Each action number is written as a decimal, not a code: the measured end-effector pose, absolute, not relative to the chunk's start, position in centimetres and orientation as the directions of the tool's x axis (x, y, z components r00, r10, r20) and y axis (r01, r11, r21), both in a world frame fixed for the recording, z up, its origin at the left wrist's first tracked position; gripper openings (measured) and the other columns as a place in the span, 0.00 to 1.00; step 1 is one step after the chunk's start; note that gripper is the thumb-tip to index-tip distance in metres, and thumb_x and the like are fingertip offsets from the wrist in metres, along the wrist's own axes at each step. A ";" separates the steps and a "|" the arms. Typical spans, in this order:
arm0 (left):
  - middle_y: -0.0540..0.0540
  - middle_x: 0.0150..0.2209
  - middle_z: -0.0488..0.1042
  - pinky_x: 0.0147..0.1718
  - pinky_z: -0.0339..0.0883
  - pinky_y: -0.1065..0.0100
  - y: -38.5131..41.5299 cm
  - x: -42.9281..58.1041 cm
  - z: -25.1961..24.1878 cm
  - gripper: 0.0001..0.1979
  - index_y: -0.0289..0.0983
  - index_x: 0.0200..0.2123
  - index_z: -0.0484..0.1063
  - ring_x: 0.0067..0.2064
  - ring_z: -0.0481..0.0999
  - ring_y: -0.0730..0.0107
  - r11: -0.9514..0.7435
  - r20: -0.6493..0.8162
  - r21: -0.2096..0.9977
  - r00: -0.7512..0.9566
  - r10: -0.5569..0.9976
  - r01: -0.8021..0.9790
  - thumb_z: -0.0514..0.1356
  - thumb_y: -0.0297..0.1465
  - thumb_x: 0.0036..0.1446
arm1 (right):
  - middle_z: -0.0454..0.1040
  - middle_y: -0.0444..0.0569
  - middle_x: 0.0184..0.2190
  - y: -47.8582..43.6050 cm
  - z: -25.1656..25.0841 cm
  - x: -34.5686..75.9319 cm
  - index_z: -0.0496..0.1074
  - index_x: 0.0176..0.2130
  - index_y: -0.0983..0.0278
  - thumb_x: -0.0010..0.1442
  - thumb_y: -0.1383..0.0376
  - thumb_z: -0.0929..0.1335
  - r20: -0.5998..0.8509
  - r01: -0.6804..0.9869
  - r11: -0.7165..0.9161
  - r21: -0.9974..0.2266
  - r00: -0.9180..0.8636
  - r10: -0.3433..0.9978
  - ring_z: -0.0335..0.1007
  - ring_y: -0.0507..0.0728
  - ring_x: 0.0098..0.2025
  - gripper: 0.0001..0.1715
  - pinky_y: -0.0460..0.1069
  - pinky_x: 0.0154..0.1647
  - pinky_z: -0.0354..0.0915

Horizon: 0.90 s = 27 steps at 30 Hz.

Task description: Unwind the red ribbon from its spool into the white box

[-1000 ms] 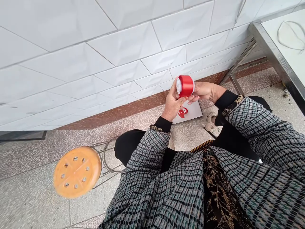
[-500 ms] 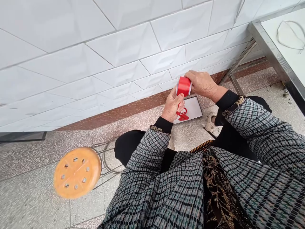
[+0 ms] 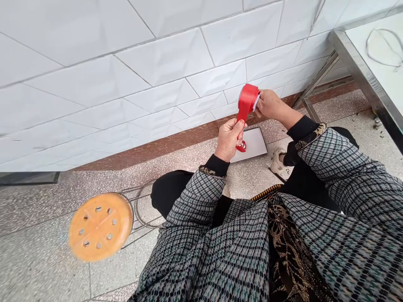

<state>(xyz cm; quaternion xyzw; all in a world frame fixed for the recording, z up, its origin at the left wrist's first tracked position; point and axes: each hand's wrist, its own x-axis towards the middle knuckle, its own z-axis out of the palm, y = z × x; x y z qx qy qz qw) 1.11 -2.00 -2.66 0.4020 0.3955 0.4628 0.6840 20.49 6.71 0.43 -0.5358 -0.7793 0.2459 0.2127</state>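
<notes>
A spool of red ribbon point(image 3: 248, 97) is in my right hand point(image 3: 267, 104), whose fingers grip its white rim from the right side. From the spool a short flat stretch of red ribbon point(image 3: 242, 115) runs down to my left hand point(image 3: 230, 136). The left fingers and thumb are pinched on that ribbon, below and left of the spool. A loose curl of the ribbon's end point(image 3: 241, 147) dangles under the left hand, in front of a white rectangular board or box lid point(image 3: 255, 142) lower down. My right fingertips are partly hidden behind the spool.
A round orange stool seat point(image 3: 100, 226) with holes lies at the lower left, with a wire frame point(image 3: 145, 207) beside it. The white tiled wall point(image 3: 176, 63) rises ahead. At the right stands a metal-edged table point(image 3: 368, 75) with a thin looped wire point(image 3: 382, 48) on top.
My right hand has turned the spool and moved it up, away from my left hand. More ribbon is now drawn out between them, and the dangling curl looks shorter.
</notes>
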 end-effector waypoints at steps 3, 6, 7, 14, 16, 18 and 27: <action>0.60 0.16 0.61 0.14 0.45 0.74 -1.9 0.9 -2.9 0.27 0.39 0.31 0.74 0.15 0.52 0.84 0.223 -0.137 0.928 0.282 0.949 -0.299 0.75 0.55 0.56 | 0.67 0.44 0.23 6.0 0.7 20.4 0.66 0.32 0.59 0.79 0.52 0.65 -0.127 0.455 0.068 -0.888 -0.384 0.914 0.65 0.53 0.27 0.23 0.46 0.31 0.63; 0.60 0.16 0.61 0.14 0.45 0.74 -1.8 0.8 -3.2 0.28 0.39 0.31 0.73 0.15 0.52 0.84 0.215 -0.127 0.935 0.299 0.946 -0.283 0.75 0.57 0.55 | 0.60 0.39 0.21 4.8 1.4 19.9 0.61 0.32 0.58 0.76 0.43 0.69 -0.205 0.180 -0.127 -0.975 -0.524 0.827 0.53 0.49 0.23 0.30 0.45 0.25 0.56; 0.60 0.16 0.61 0.14 0.44 0.74 -1.8 0.8 -3.3 0.28 0.39 0.31 0.73 0.15 0.52 0.84 0.210 -0.123 0.936 0.297 0.947 -0.281 0.76 0.56 0.55 | 0.58 0.38 0.21 4.6 1.5 19.7 0.60 0.32 0.58 0.74 0.41 0.70 -0.214 0.117 -0.179 -0.977 -0.561 0.799 0.51 0.49 0.22 0.31 0.44 0.24 0.55; 0.62 0.19 0.67 0.16 0.48 0.73 -1.6 0.7 -3.4 0.36 0.44 0.65 0.72 0.16 0.58 0.80 0.126 -0.060 0.946 0.222 0.973 -0.297 0.78 0.43 0.58 | 0.55 0.32 0.19 4.9 0.2 19.5 0.61 0.32 0.60 0.73 0.45 0.74 -0.337 0.071 -0.459 -0.886 -0.779 0.529 0.42 0.44 0.18 0.31 0.44 0.33 0.73; 0.62 0.19 0.68 0.17 0.51 0.73 -1.5 0.3 -3.1 0.44 0.46 0.75 0.65 0.16 0.60 0.79 0.127 -0.058 0.952 0.244 0.968 -0.278 0.77 0.38 0.59 | 0.54 0.31 0.19 4.8 0.0 19.5 0.62 0.31 0.60 0.74 0.48 0.73 -0.381 0.097 -0.528 -0.844 -0.801 0.462 0.40 0.43 0.18 0.29 0.45 0.35 0.76; 0.62 0.19 0.69 0.16 0.51 0.73 -1.3 -0.1 -2.8 0.46 0.47 0.78 0.63 0.16 0.62 0.78 0.150 -0.074 0.952 0.274 0.959 -0.268 0.77 0.35 0.60 | 0.53 0.31 0.19 4.6 0.0 19.4 0.62 0.31 0.60 0.75 0.49 0.72 -0.410 0.108 -0.585 -0.804 -0.813 0.413 0.37 0.43 0.17 0.27 0.44 0.34 0.76; 0.61 0.20 0.69 0.15 0.47 0.75 -0.6 -0.6 -3.4 0.46 0.48 0.70 0.70 0.15 0.57 0.82 0.241 -0.129 0.904 0.312 0.941 -0.352 0.82 0.42 0.51 | 0.56 0.34 0.19 3.1 0.9 18.3 0.66 0.34 0.61 0.79 0.48 0.66 -0.484 0.202 -0.537 -0.819 -0.747 0.457 0.46 0.46 0.18 0.26 0.44 0.26 0.69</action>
